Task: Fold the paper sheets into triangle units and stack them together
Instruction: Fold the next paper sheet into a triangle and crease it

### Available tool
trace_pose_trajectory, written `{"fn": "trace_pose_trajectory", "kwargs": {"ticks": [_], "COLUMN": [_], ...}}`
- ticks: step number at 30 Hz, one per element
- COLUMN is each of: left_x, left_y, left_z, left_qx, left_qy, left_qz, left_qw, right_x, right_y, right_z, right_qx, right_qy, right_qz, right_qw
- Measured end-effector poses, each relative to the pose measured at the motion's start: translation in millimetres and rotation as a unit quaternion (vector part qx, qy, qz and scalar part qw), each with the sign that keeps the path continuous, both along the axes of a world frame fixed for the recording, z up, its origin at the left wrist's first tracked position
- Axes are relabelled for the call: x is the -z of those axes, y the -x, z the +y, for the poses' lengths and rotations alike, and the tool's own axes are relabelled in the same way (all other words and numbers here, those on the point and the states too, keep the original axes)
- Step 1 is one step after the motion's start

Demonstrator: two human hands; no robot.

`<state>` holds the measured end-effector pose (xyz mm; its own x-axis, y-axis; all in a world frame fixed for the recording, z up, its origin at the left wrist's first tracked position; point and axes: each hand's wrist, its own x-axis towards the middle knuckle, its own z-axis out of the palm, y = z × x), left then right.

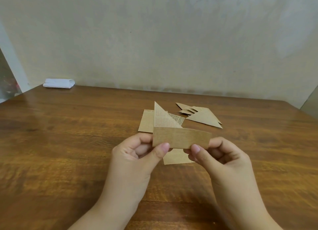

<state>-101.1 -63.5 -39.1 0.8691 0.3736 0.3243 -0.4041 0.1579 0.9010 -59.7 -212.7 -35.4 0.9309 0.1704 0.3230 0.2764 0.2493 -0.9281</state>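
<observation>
Grip: both hands pinch one folded paper strip (180,137) in the middle of the frame. The left hand (137,154) holds its lower left edge with the thumb in front and curled fingers behind. The right hand (222,157) does the same at the lower right edge.
Held piece: a brown strip folded long, up off the table (68,143). One corner is turned up into a point (160,116) at the left.
How it feels: my guess is very light and thin. It bends easily and keeps a crease. It tears if pulled hard and can slip from dry fingers.
Where to hold: near the bottom edge, close to the middle, so the free right end can fold up like the left one.
Flat sheets: some lie on the table behind and under the hands (177,158).
Done triangles: a small pile (201,117) sits at the right of centre, well apart from the hands.
Far corner: a white folded thing (59,83) rests at the upper left of the table.
</observation>
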Motion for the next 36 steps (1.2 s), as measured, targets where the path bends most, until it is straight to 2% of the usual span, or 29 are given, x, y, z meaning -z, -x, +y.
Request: {"fn": "trace_pose_trajectory", "kwargs": {"ticks": [7,11,14,19,31,36], "left_x": [3,5,8,11,10,11], "left_y": [-3,-4,-5,-6,-4,-4], "left_z": [-4,-3,-3,-6,-7,-3], "left_qx": [-0.009,0.006,0.020,0.024,0.057,0.082], "left_qy": [0.099,0.120,0.119,0.100,0.116,0.042], "left_qz": [0.056,0.085,0.095,0.114,0.167,0.212], "left_qw": [0.993,0.989,0.988,0.988,0.977,0.973], "right_x": [1,4,5,4,8,8], "right_y": [-1,-4,-6,-3,-7,-9], "right_z": [5,4,3,5,1,-2], "right_qx": [-0.003,-0.013,-0.023,-0.020,-0.010,-0.007], "right_qy": [-0.057,-0.063,-0.052,0.060,0.060,0.084], "right_qz": [0.079,0.130,0.151,0.105,0.143,0.146], "right_qw": [0.995,0.989,0.987,0.992,0.988,0.986]}}
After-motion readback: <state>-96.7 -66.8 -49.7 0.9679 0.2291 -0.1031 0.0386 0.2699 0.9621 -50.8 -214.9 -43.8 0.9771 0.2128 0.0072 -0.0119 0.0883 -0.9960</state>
